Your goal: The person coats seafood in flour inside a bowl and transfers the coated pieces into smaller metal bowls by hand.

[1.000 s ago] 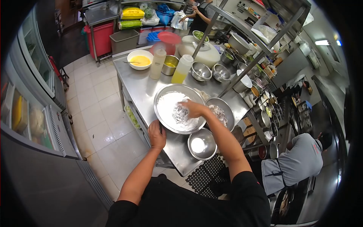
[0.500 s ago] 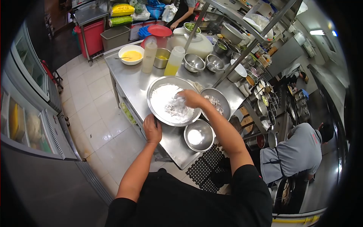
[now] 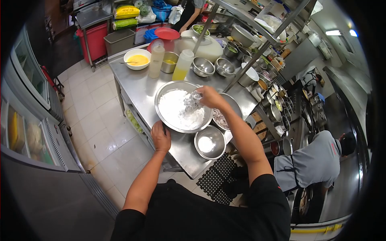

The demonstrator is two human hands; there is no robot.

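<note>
A wide steel mixing bowl [image 3: 158, 110] holds white flour [image 3: 173, 104]. My left hand [image 3: 161, 138] is closed at its near left rim, with a small dark thing beside the fingers that I cannot make out. Above the flour, my right hand [image 3: 209, 97] is closed on a clump of flour-coated strips [image 3: 194, 101]. Partly behind my right forearm stands a second steel bowl [image 3: 240, 107] with pale pinkish raw strips [image 3: 220, 119]. A smaller steel bowl [image 3: 210, 143] sits nearest me, bright inside.
On the steel table [image 3: 132, 86] stand a white bowl of yellow liquid [image 3: 138, 60], two squeeze bottles [image 3: 183, 64], a steel pot [image 3: 169, 64] and small steel bowls [image 3: 203, 67]. A shelf post [image 3: 241, 76] rises at the right. A co-worker in grey [image 3: 315, 160] bends over the stove.
My right hand has risen out of the flour and shifted right, lifting a clump of coated strips. My left hand stays at the rim.
</note>
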